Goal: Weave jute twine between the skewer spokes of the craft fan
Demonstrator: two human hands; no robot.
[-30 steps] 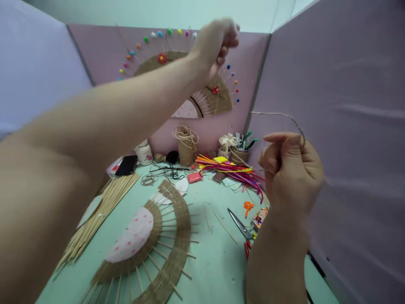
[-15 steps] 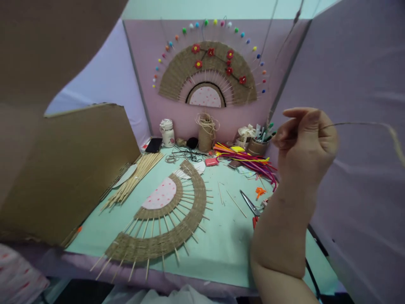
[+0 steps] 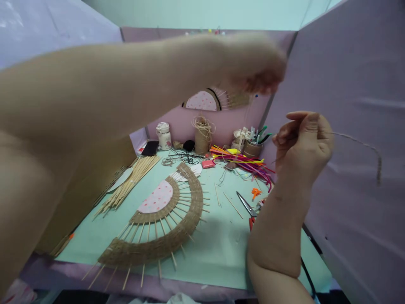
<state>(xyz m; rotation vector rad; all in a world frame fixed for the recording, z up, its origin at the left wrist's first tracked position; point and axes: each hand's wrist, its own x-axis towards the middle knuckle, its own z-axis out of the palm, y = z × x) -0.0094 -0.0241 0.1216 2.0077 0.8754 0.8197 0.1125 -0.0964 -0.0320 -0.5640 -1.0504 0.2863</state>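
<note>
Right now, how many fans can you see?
2. One fan lies on the table. A second fan hangs on the back wall, mostly hidden behind the left arm. Others may be hidden too.

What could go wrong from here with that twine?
1. The twine is only pinched in the right hand, with its free end dangling, so it could slip out.
2. Scissors lie on the table close beside that arm. Lowering it might catch the blades.
</note>
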